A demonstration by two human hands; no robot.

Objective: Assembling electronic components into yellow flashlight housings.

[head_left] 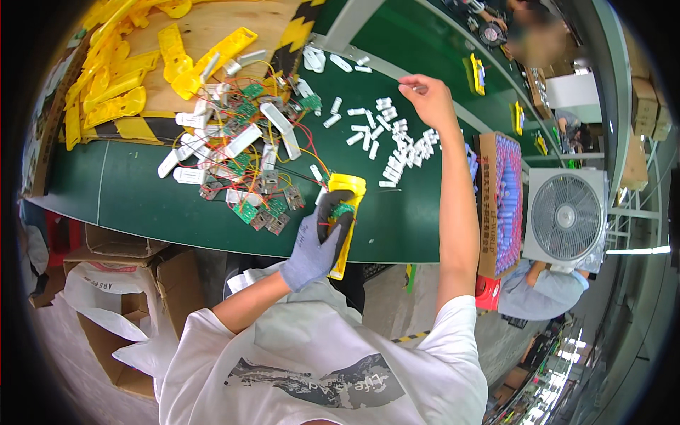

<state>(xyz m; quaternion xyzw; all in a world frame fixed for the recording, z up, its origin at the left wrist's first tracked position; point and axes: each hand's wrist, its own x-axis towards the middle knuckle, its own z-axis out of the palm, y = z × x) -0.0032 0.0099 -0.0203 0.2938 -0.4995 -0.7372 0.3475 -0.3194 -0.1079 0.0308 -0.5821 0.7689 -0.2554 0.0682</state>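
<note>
My left hand [316, 242], in a grey glove with dark fingers, is closed round a long yellow plastic housing [345, 185] above the front edge of the green table. A small green circuit board [343, 210] shows at its fingers, against the housing. My bare right hand [429, 101] is raised at the far side of the table, fingers curled together; whatever they hold, if anything, is too small to make out. Below and left of it lie many small white plastic pieces [407, 150]. Left of the housing spreads a tangled heap of wired circuit boards [270, 180] and white cases [244, 141].
Yellow housings [115, 104] pile up on a wooden board [219, 21] at the far left. A carton of purple cylindrical cells [507, 198] stands right of my right forearm, beside a fan [564, 216]. An open cardboard box [131, 312] sits on the floor at left.
</note>
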